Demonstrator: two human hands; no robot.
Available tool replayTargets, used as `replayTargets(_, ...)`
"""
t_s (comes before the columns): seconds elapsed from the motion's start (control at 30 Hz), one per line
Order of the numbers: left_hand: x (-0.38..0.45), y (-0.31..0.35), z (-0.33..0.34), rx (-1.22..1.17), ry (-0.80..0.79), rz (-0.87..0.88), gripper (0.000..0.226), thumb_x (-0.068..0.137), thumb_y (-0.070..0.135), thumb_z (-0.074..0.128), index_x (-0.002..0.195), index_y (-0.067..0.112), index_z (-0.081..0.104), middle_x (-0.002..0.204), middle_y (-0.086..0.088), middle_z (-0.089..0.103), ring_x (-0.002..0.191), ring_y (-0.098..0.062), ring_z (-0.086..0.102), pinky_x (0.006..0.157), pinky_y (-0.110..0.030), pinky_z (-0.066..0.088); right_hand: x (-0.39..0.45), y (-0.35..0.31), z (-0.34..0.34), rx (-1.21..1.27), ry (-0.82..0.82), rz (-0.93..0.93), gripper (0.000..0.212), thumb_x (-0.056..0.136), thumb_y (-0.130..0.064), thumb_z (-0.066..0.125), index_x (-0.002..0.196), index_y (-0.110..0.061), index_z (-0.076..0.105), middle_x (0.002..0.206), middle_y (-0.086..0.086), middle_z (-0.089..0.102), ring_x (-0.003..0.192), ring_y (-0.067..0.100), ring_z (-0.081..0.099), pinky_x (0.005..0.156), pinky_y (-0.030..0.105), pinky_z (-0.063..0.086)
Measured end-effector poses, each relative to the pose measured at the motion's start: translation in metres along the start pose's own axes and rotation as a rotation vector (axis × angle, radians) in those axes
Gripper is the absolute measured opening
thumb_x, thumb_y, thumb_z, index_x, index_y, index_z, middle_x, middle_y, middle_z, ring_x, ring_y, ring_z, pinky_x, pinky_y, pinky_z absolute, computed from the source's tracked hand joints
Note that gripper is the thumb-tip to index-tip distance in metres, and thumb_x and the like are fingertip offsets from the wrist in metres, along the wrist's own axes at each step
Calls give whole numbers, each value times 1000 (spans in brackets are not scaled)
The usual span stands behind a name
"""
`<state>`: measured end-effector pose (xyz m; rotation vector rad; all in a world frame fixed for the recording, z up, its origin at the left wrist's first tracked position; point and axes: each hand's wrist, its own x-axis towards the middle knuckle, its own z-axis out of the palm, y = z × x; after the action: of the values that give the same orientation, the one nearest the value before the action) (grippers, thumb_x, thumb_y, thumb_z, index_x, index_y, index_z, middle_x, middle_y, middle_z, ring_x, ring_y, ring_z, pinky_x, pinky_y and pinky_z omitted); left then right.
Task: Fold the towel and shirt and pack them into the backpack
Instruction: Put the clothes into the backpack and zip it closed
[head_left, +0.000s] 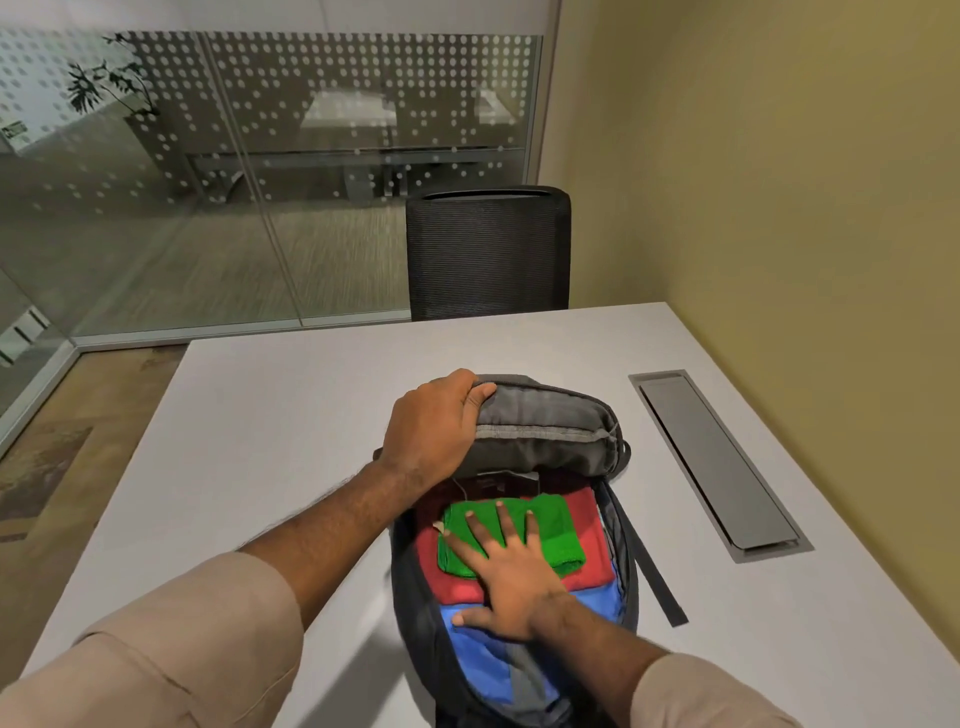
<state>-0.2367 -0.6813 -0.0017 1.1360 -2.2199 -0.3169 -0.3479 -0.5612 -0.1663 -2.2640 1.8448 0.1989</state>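
At the far left a frosted, dot-patterned glass partition (260, 156) borders the room, with patterned carpet (47, 467) below it beside the white desk (291, 415). A beige sleeve (171, 654) covers the left forearm, which reaches forward over the desk to the left hand (431, 431); its fingers (480, 392) are curled over the edge of the backpack's grey front flap (545, 431), gripping it and holding it folded back away from the opening. The dark backpack (410, 613) lies flat on the desk near its front edge, main compartment open toward the camera. Inside, a folded red shirt (587, 519) rests on the blue lining (483, 670), and a folded green towel (550, 525) lies on top of the shirt. The right hand (511, 577) lies flat on the towel, its fingers (504, 519) straight and spread, gripping nothing, with the thumb out over the blue lining. A black strap (660, 587) trails from the backpack's right side onto the desk. Behind the desk stands a black mesh chair (488, 249). Further right, a grey cable hatch (717, 462) is set into the desk, well apart from the backpack, and an olive-yellow wall (779, 182) closes the right side.
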Motion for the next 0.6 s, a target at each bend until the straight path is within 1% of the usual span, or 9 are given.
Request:
replayTargets(0.1, -10, -7, 1, -27, -13, 1, 44, 97, 49, 34, 89, 16, 62, 75, -1, 67, 69, -24, 58, 61, -37, 47, -20, 18, 1, 83, 105, 221, 93, 75, -92, 30, 153, -44, 18, 162, 9, 21, 146, 50, 2, 109, 71, -7)
replayTargets(0.13, -13, -8, 2, -32, -16, 2, 44, 97, 48, 34, 88, 16, 62, 74, 0, 67, 67, -23, 58, 60, -37, 47, -26, 26, 4, 114, 94, 287, 93, 73, -95, 26, 152, -48, 16, 163, 8, 15, 147, 50, 1, 110, 69, -7)
replayTargets(0.2, -20, -10, 4, -42, -18, 7, 44, 97, 49, 33, 87, 17, 62, 72, 1, 66, 65, -22, 57, 59, -35, 46, -37, 40, 10, 120, -18, 342, 98, 67, -98, 23, 151, -53, -3, 165, 3, -6, 147, 45, -12, 112, 69, -7)
replayTargets(0.23, -23, -11, 4, -42, -18, 14, 46, 97, 51, 31, 87, 18, 61, 71, 1, 66, 64, -21, 57, 58, -34, 45, -39, 44, 9, 120, -63, 342, 102, 64, -99, 22, 150, -52, -9, 165, 3, -10, 147, 44, -16, 113, 69, -6)
replayTargets(0.33, -31, -12, 6, -40, -21, 32, 52, 95, 56, 25, 85, 19, 60, 70, 3, 64, 63, -19, 55, 57, -33, 43, -37, 44, -2, 148, -104, 335, 105, 64, -99, 22, 151, -50, -10, 165, 6, -6, 148, 42, -14, 114, 67, -7)
replayTargets(0.47, -46, -16, 8, -79, -36, 15, 50, 94, 58, 26, 78, 21, 55, 67, 5, 60, 60, -12, 48, 56, -29, 35, -48, 34, -10, 239, 1, 365, 115, 58, -98, 13, 155, -38, 6, 165, 5, 9, 151, 34, -5, 117, 60, -2)
replayTargets(0.53, -59, -18, 11, -102, -59, 17, 46, 94, 58, 28, 75, 24, 51, 65, 8, 56, 60, -10, 47, 56, -29, 34, -60, 31, -4, 313, 108, 380, 108, 67, -95, 29, 154, -31, 24, 161, 4, 21, 150, 32, 8, 118, 55, 7)
replayTargets(0.57, -67, -20, 13, -116, -72, 19, 46, 95, 58, 30, 74, 24, 51, 65, 9, 55, 60, -10, 48, 57, -28, 35, -65, 33, 1, 392, 182, 395, 94, 74, -84, 43, 149, -27, 36, 155, 5, 31, 146, 33, 21, 118, 52, 17)
replayTargets(0.6, -77, -22, 16, -135, -87, 21, 46, 95, 58, 31, 74, 23, 52, 65, 9, 55, 62, -9, 49, 58, -27, 36, -71, 35, 8, 478, 281, 399, 76, 77, -66, 56, 140, -24, 50, 146, 6, 42, 137, 32, 36, 114, 49, 30)
